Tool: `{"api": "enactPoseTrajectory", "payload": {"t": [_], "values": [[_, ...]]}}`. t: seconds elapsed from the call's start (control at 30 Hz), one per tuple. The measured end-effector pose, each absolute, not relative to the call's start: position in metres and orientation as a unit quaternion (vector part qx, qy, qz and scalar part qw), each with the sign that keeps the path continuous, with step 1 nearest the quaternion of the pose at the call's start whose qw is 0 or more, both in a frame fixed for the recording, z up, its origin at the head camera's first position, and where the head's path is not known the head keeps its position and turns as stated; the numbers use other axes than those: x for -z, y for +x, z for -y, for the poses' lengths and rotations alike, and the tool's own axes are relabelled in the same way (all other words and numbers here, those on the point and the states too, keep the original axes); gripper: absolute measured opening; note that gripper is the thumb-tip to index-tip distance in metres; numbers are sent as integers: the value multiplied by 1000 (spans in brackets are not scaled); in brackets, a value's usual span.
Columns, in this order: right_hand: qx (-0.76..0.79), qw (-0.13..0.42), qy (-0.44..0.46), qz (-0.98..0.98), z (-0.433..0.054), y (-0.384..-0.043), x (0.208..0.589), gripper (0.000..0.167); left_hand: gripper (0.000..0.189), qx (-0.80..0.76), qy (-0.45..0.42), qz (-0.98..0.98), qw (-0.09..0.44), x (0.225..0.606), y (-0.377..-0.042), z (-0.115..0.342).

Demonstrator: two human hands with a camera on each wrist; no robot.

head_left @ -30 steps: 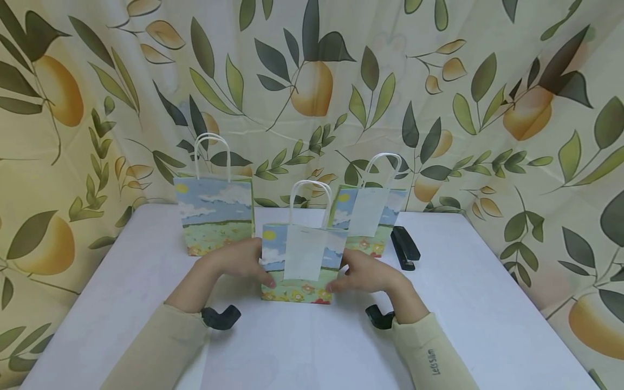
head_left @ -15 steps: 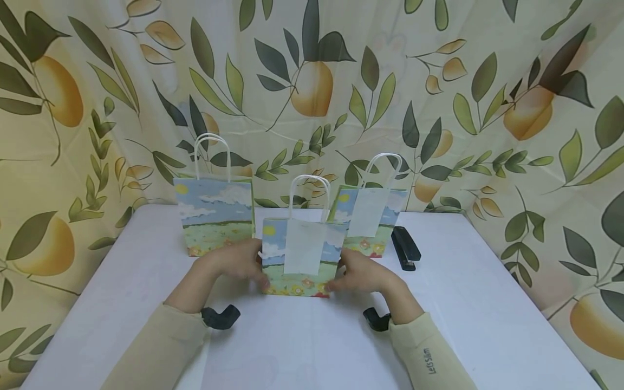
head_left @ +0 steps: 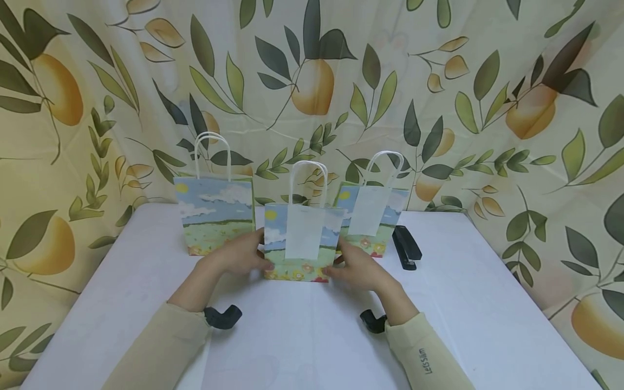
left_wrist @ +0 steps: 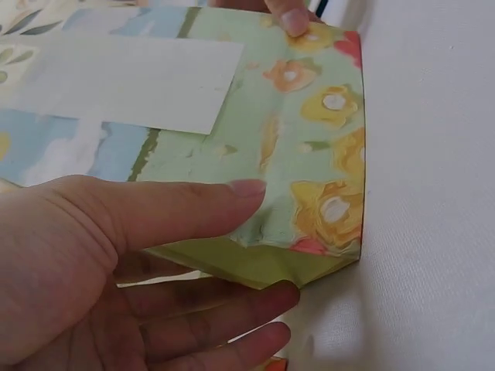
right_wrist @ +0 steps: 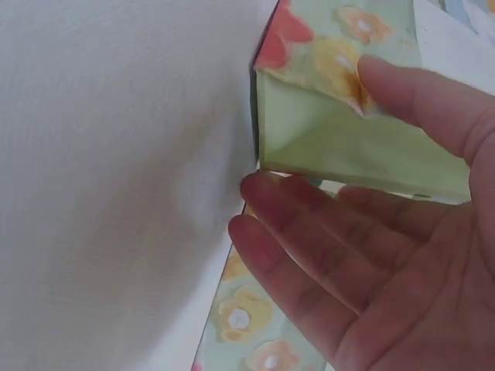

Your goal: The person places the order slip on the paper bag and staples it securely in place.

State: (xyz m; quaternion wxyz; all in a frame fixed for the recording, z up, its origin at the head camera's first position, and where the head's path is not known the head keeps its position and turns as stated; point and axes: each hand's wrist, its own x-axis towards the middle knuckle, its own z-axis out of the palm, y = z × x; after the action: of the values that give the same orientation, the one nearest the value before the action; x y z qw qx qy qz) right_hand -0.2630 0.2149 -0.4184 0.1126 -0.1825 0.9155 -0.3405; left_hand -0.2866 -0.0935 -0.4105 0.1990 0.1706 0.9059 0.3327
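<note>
A small gift bag [head_left: 299, 270] with a sky-and-meadow print stands upright mid-table, white handles up and a blank white paper panel [head_left: 303, 235] on its front. My left hand [head_left: 241, 253] grips its left side, thumb on the flowered front and fingers round toward the back. On the opposite side my right hand [head_left: 358, 264] holds it the same way. In the right wrist view, the right thumb presses a printed edge above the plain green side panel [right_wrist: 332, 139]. The left wrist view shows the left fingers spread by the other green side [left_wrist: 255, 263].
Two similar gift bags stand behind, one at the back left [head_left: 216, 208] and one at the back right [head_left: 370, 214], the latter partly covered. A black stapler [head_left: 407, 248] lies on the white tabletop [head_left: 312, 336]. A fruit-patterned curtain [head_left: 312, 86] hangs behind.
Both hands have slid the middle gift bag away from me, toward the back bags, keeping hold of its sides. The other bags and the stapler have stayed put.
</note>
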Motion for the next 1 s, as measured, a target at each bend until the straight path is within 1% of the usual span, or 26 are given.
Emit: {"api": "enactPoseTrajectory", "payload": {"t": [0.1, 0.27, 0.33, 0.43, 0.57, 0.7, 0.93, 1.0], "values": [[336, 104, -165, -921, -214, -263, 417, 46, 95, -332, 165, -909, 193, 410, -287, 93], [308, 79, -156, -935, -213, -264, 415, 26, 97, -320, 153, -918, 178, 410, -288, 92], [293, 68, -161, -940, -213, -264, 415, 20, 96, -315, 147, -921, 175, 410, -288, 91], [287, 57, -162, -943, -211, -264, 417, 16, 93, -308, 139, -926, 170, 409, -288, 90], [305, 57, -159, -937, -209, -263, 418, 14, 86, -305, 126, -931, 157, 408, -287, 88], [320, 59, -159, -932, -207, -263, 419, 12, 74, -318, 116, -931, 140, 409, -287, 87], [320, 48, -148, -934, -204, -264, 422, 10, 37, -315, 119, -935, 110, 408, -287, 87], [326, 46, -141, -934, -203, -264, 423, 11, 29, -314, 124, -935, 104, 408, -287, 87]]}}
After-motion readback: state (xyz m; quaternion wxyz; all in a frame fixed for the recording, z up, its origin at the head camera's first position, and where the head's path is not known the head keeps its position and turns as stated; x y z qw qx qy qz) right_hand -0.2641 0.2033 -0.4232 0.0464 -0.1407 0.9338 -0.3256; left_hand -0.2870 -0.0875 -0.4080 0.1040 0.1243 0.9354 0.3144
